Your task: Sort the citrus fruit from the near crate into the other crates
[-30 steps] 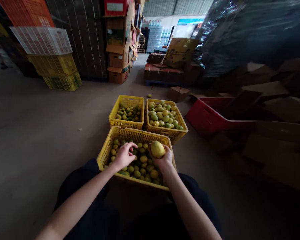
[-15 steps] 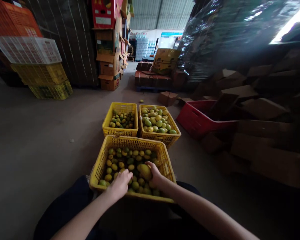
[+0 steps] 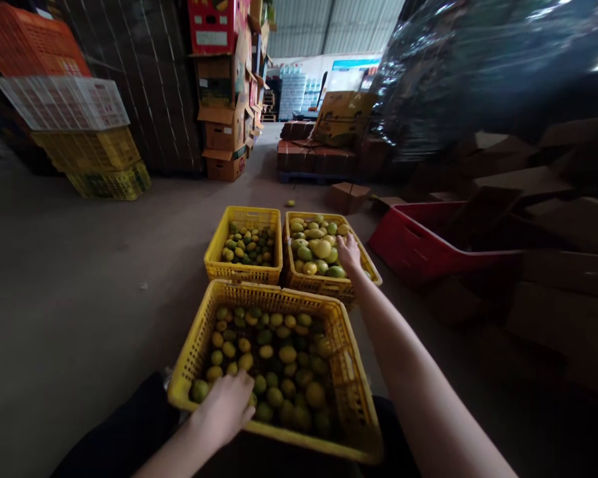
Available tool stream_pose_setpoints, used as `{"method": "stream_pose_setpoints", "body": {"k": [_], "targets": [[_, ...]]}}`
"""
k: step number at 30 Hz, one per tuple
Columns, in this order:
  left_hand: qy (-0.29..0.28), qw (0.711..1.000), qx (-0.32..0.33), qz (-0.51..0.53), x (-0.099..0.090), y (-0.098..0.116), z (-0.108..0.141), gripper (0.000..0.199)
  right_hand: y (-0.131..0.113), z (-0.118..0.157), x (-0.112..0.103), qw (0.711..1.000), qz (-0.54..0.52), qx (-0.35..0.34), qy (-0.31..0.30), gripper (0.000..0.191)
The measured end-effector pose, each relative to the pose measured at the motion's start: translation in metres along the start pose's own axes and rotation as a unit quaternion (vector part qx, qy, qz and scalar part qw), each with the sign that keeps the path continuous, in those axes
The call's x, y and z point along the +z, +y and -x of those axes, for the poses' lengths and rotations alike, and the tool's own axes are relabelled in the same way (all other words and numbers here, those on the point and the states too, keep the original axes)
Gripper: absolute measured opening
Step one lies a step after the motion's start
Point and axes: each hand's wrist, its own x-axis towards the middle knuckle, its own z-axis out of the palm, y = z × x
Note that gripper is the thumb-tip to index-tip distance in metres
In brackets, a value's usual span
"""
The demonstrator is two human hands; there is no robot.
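Observation:
A large yellow crate (image 3: pixel 361 398) nearest me holds many green and yellow fruits (image 3: pixel 288 354). My left hand (image 3: pixel 229 401) is over its near left part, fingers curled down among the fruits; what they hold, if anything, is hidden. Behind it stand two smaller yellow crates, a left one (image 3: pixel 210 247) with small fruits and a right one (image 3: pixel 373 265) with larger fruits (image 3: pixel 321 249). My right hand (image 3: pixel 347 252) reaches over the right crate, its fingers apart at the fruits, with nothing gripped between them.
A red crate (image 3: pixel 403 239) and cardboard boxes lie at the right. Stacked crates (image 3: pixel 90 146) stand at the left, beside tall piles of cartons (image 3: pixel 222 136). One fruit (image 3: pixel 291 203) lies on the floor beyond the crates.
My right hand has moved forward from the near crate to the back right crate and let go of the large fruit. My left hand has moved slightly nearer to me.

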Motion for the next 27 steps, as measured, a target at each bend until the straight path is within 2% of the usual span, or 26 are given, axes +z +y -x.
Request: {"method": "stream_pose_setpoints", "body": {"k": [2,6,9,12,15,19,23,27], "targets": [[0.003,1.000,0.012,0.002,-0.001,-0.003,0.001,0.037,0.021,0.022,0.006,0.999,0.036,0.013,-0.017,0.049],[0.015,0.999,0.038,0.006,-0.004,-0.005,0.006,0.057,0.056,0.097,0.009,0.990,0.116,0.001,-0.083,0.047],[0.018,0.997,0.066,0.022,-0.006,-0.002,0.010,0.063,0.069,0.146,0.001,0.976,0.167,-0.024,-0.138,0.042],[0.019,0.994,0.102,0.043,-0.007,0.001,0.011,0.065,0.073,0.179,-0.010,0.946,0.227,-0.070,-0.222,0.033],[0.007,0.991,0.114,0.066,-0.006,0.002,0.008,0.064,0.076,0.199,-0.017,0.900,0.280,-0.099,-0.319,0.024],[-0.019,0.992,0.106,0.065,-0.001,0.000,0.002,0.064,0.085,0.220,-0.014,0.853,0.341,-0.072,-0.388,0.021],[-0.040,0.989,0.130,0.055,0.003,-0.004,0.005,0.066,0.096,0.230,0.004,0.825,0.389,-0.030,-0.409,0.019],[-0.039,0.986,0.157,0.043,-0.004,-0.007,0.015,0.062,0.113,0.224,0.035,0.822,0.411,0.035,-0.394,0.017]]}}
